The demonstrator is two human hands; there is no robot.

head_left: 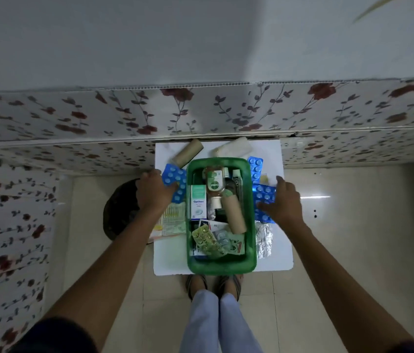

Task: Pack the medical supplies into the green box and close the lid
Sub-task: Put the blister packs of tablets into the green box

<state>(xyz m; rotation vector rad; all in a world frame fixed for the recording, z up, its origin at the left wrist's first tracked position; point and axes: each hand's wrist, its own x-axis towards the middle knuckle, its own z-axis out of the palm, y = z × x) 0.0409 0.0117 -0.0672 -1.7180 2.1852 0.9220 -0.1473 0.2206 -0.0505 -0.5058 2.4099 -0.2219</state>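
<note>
The open green box (191, 263) stands on a small white table (170, 261), holding a bottle, a white carton, a brown roll and several pill strips. My left hand (153, 192) rests on blue blister packs (173, 178) left of the box, fingers closed over their edge. My right hand (283, 202) lies spread on other blue blister packs (264, 192) right of the box. One more blue strip (255, 168) lies at the box's far right corner. A silver strip (264, 240) and flat cartons (173, 222) lie beside the box. No lid shows.
A brown roll (188, 152) and a white packet (234, 147) lie at the table's far edge, against a flowered wall panel (226, 113). A dark round object (118, 212) sits on the tiled floor to the left. My feet (213, 285) stand at the table's near edge.
</note>
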